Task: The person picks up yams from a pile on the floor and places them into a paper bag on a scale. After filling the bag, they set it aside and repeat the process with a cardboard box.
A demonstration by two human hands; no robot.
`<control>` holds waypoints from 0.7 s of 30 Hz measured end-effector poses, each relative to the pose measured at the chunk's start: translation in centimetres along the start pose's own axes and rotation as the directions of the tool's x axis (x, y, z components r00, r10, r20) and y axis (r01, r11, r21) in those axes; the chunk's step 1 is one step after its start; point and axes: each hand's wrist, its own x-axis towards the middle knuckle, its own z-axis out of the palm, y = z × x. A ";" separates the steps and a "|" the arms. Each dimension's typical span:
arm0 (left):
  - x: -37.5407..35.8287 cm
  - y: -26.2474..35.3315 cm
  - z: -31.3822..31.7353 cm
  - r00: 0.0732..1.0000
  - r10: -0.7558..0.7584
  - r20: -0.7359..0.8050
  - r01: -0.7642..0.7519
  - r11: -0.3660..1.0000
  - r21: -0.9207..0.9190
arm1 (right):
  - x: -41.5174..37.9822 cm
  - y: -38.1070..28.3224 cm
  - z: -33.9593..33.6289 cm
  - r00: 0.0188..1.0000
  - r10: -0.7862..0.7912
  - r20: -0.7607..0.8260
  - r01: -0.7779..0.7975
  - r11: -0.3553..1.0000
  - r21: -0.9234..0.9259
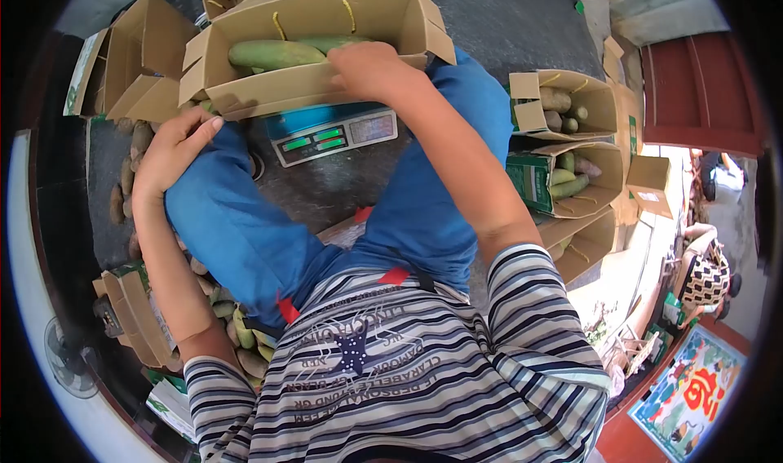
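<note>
An open cardboard box [285,90] with yellow cord handles sits on a digital scale [330,139] with lit green displays, in front of my knees. Inside it lie long green radishes [276,54]. My right hand [373,70] reaches over the near wall, its fingers closed at the end of a second radish; the fingertips are partly hidden. My left hand [181,146] rests on my left knee near the box's lower left corner. Its thumb lies stretched out and it holds nothing.
At right stand open boxes of radishes [564,109]. An open box [147,51] stands at upper left. Loose radishes [245,330] lie on the floor beside my left leg. A fan [69,357] is at lower left. Another person [703,259] is at far right.
</note>
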 end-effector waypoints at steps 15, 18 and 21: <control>-6.4 0.3 0.8 0.924 0.118 -0.364 -0.054 0.982 0.181 | -12.1 4.1 -3.4 0.922 0.233 -0.310 -0.264 0.963 -0.062; -6.7 -0.1 0.7 0.926 0.101 -0.365 -0.042 0.985 0.166 | -11.9 4.3 -3.5 0.906 0.243 -0.346 -0.269 0.963 -0.029; -6.8 -0.3 0.4 0.933 0.090 -0.349 -0.029 0.984 0.175 | -11.6 3.9 -3.3 0.896 0.273 -0.350 -0.304 0.952 -0.036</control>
